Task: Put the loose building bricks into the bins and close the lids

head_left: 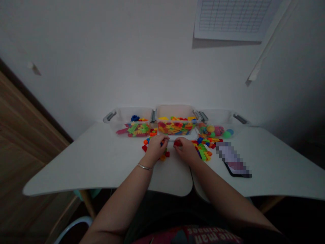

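White wall behind a white table (63, 162), seen from above. Three clear plastic bins stand side by side along the far edge, each with grey handles. The left bin (132, 115) holds green, red and blue toy blocks; the middle bin (175, 112) is packed with orange, yellow and red blocks; the right bin (215, 117) holds at least four balls (217, 131) in yellow, pink, green and blue. Two loose heaps of blocks, too many to count, lie on the table: the left heap (149, 144) and the right heap (203, 147). Between them, in front of the middle bin, are two hands, just beside each other. Left hand (156, 149): fingers together, curled over a small blue block (161, 144), partly hidden. Right hand (184, 150): fingers together on a red block (177, 143). One bracelet (145, 166) on the left wrist. One phone (235, 166) lies right of the right heap, partly covered by a pixelated patch
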Tool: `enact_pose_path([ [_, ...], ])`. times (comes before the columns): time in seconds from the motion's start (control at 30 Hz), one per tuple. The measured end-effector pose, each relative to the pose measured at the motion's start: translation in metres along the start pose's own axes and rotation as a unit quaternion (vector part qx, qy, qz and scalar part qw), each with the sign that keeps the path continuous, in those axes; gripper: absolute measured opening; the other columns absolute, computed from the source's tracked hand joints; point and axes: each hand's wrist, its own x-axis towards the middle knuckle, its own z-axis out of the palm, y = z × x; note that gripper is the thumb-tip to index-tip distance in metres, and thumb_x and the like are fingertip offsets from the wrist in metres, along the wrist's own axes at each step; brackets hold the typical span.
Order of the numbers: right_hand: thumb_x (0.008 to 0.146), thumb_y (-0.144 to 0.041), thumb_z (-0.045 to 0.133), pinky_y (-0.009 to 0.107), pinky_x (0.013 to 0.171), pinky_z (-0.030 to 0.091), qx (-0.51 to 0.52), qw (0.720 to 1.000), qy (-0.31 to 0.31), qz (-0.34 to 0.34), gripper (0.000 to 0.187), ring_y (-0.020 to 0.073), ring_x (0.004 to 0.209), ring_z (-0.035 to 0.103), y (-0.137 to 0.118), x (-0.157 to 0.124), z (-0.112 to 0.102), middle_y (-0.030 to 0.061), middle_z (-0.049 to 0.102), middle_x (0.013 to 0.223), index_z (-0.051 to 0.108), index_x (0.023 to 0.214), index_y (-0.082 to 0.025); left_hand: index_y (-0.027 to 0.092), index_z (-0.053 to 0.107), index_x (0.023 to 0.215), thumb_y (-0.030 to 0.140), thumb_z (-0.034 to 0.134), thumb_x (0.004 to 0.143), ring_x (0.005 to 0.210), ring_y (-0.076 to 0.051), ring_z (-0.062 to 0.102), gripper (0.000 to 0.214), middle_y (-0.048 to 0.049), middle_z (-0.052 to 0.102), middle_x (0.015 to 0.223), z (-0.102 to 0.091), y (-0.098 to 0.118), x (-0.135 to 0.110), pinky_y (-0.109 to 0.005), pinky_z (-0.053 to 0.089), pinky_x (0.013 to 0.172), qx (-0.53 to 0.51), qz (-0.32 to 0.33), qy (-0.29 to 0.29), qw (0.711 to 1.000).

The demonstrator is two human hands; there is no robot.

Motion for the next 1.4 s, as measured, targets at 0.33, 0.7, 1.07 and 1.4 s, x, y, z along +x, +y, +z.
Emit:
enact_pose_path([
  [0.33,0.083,-0.023,0.060,0.039,0.087,0.051,0.206,0.972,0.090,-0.065,0.016,0.0195,0.093,0.064,0.002,-0.001,0.009,0.0068,0.069,0.099,0.061,0.099,-0.022,0.019,0.071,0.092,0.031,0.053,0.091,0.091,-0.021,0.064,0.021,-0.0052,0.073,0.093,0.001,0.003,0.001,-0.035,0.044,0.085,0.015,0.024,-0.076,0.997],
  [0.7,0.081,-0.024,0.060,0.038,0.090,0.055,0.315,0.947,0.053,-0.023,0.010,0.0191,0.102,0.067,-0.001,-0.002,0.016,0.0094,0.066,0.118,0.061,0.091,-0.022,0.018,0.071,0.087,0.029,0.060,0.088,0.084,-0.020,0.064,0.015,-0.0052,0.072,0.086,0.007,-0.005,0.001,-0.034,0.045,0.080,0.010,0.024,-0.054,0.998],
  [1.07,0.079,-0.032,0.064,0.039,0.081,0.057,0.287,0.956,0.061,0.021,0.017,0.0194,0.082,0.068,-0.014,0.004,0.015,0.0069,0.069,0.092,0.061,0.091,-0.021,0.018,0.070,0.085,0.024,0.065,0.083,0.085,-0.022,0.063,0.008,-0.0052,0.072,0.085,0.002,-0.004,0.000,-0.035,0.045,0.080,0.049,0.014,-0.009,0.999],
  [1.4,0.086,-0.021,0.051,0.042,0.098,0.048,0.129,0.976,0.159,-0.069,0.023,0.0225,0.107,0.062,-0.014,0.034,-0.031,0.0083,0.069,0.110,0.068,0.100,-0.023,0.020,0.069,0.085,0.030,0.055,0.090,0.086,-0.020,0.063,0.018,-0.0043,0.072,0.085,-0.005,0.002,-0.001,-0.033,0.045,0.082,0.039,0.006,0.007,0.999],
])
